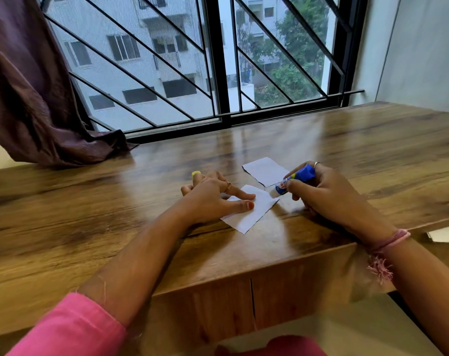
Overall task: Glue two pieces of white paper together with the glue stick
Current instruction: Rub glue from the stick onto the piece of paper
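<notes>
Glue stick (294, 181): I am clamping it in my right hand (326, 194), fingers wrapped round the blue barrel, the white tip angling down at the torn edge of the near paper (251, 210); whether the tip is touching I cannot tell.
Near paper: I am pinning it flat to the wooden table (115, 214) with the spread fingers of my left hand (215, 196), which is pressing, not gripping.
Far paper (265, 170): it is lying loose just beyond, apart from the near piece, partly behind the stick.
Handling, paper: I am judging it light, limp and easy to crease or drag, so I am holding it close to the glued edge.
Handling, stick: rigid and light; I am gripping mid-barrel for control.
Yellow cap (196, 173): it is sitting by my left fingertips.
</notes>
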`<action>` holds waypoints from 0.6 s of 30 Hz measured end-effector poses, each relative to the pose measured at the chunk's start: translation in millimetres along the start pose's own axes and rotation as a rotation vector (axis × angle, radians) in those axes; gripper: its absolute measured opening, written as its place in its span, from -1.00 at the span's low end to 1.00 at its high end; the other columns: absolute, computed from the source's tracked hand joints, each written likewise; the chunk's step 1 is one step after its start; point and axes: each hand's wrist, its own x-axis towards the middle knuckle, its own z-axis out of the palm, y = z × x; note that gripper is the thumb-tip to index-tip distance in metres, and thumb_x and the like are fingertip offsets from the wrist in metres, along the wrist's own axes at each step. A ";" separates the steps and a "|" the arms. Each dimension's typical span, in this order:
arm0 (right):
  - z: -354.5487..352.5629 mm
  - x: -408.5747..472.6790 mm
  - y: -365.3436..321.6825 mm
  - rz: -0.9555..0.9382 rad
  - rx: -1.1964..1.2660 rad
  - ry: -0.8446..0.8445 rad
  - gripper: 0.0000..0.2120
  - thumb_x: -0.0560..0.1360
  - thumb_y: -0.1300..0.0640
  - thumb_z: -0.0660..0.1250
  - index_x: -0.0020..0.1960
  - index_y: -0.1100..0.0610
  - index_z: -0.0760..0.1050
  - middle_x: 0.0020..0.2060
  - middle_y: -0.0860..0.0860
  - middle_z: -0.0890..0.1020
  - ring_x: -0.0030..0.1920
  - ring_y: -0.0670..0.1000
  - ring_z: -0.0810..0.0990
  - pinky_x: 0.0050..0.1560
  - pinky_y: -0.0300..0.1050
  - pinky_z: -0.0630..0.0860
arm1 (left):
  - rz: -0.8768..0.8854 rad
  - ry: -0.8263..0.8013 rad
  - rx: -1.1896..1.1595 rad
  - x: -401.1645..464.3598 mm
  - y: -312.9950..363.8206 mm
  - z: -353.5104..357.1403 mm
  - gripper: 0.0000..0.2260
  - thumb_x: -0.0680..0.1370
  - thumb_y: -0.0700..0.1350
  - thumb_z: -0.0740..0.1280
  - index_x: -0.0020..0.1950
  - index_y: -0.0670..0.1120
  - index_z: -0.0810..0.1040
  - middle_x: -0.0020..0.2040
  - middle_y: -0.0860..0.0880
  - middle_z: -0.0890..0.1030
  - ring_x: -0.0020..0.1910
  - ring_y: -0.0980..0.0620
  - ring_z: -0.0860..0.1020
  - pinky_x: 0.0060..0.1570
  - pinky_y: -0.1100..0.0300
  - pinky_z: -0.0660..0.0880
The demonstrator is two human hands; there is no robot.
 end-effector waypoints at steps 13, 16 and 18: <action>0.6 -3.4 -3.8 -0.114 -0.171 -0.053 -0.92 0.43 0.01 0.38 -0.20 -0.01 0.53 -0.32 0.12 0.66 -0.29 0.14 0.58 -0.28 -0.10 0.46 | -0.003 -0.006 0.003 -1.9 2.8 -1.8 -0.95 0.40 0.34 0.32 -0.22 0.52 0.46 0.04 0.09 0.36 0.19 -0.05 0.27 0.23 -0.13 0.29; 0.6 -0.6 -2.9 -0.093 -0.191 0.001 -0.84 0.42 0.01 0.37 -0.14 0.10 0.53 -0.30 0.14 0.66 -0.29 0.12 0.59 -0.27 -0.12 0.44 | 0.003 -0.011 -0.003 -2.0 2.2 -1.7 -0.95 0.40 0.34 0.31 -0.20 0.52 0.46 0.03 0.09 0.36 0.19 -0.05 0.28 0.23 -0.14 0.31; 1.1 -3.5 -4.8 -0.133 -0.186 -0.060 -0.83 0.41 -0.01 0.38 -0.14 0.09 0.54 -0.31 0.13 0.66 -0.26 0.15 0.61 -0.21 -0.02 0.49 | 0.003 -0.011 0.002 -1.3 1.8 -1.3 -0.94 0.41 0.33 0.32 -0.16 0.51 0.47 0.02 0.10 0.36 0.17 -0.05 0.27 0.22 -0.14 0.30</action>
